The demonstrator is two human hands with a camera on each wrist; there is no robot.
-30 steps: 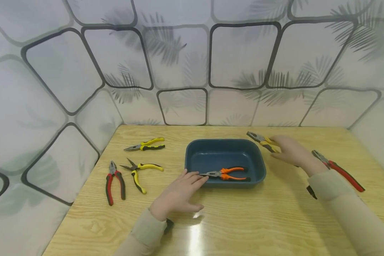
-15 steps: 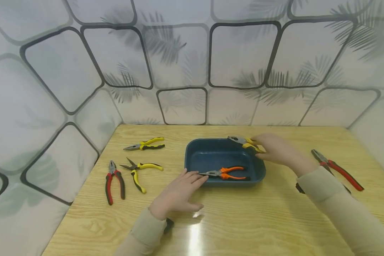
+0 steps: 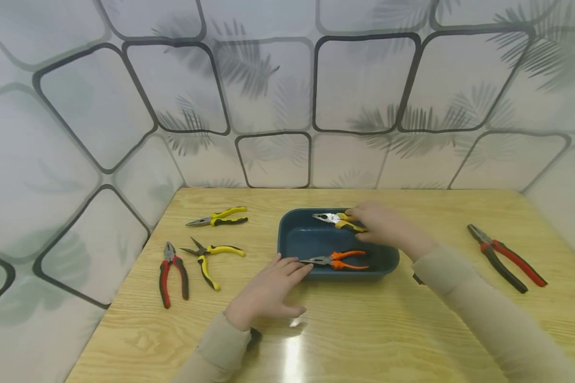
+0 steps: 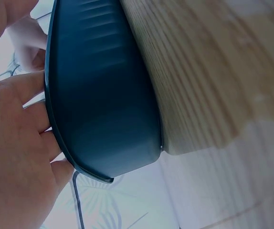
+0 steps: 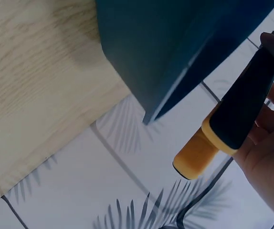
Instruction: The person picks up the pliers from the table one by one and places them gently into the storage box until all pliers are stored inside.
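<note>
My right hand (image 3: 385, 226) grips a pair of yellow and black combination pliers (image 3: 340, 219) by the handles, above the back of the blue plastic box (image 3: 304, 239). The pliers' metal head points left. Up close in the right wrist view, the handle ends (image 5: 244, 100) stick out beyond the fingers, next to the box wall. Inside the box, near the front, lie orange and black long-nose pliers (image 3: 336, 260). My left hand (image 3: 268, 290) rests its extended fingers on the box's front left rim, as the left wrist view also shows at the rim (image 4: 56, 114).
On the table's left lie yellow and black long-nose pliers (image 3: 220, 216), a second yellow and black pair (image 3: 203, 252) spread wide, and red and black pliers (image 3: 170, 260). Larger red and black pliers (image 3: 493, 247) lie at the right. A patterned wall (image 3: 359, 159) borders the table's back.
My right hand has carried the combination pliers leftward, from right of the box to above its back part. The left hand has stayed on the rim.
</note>
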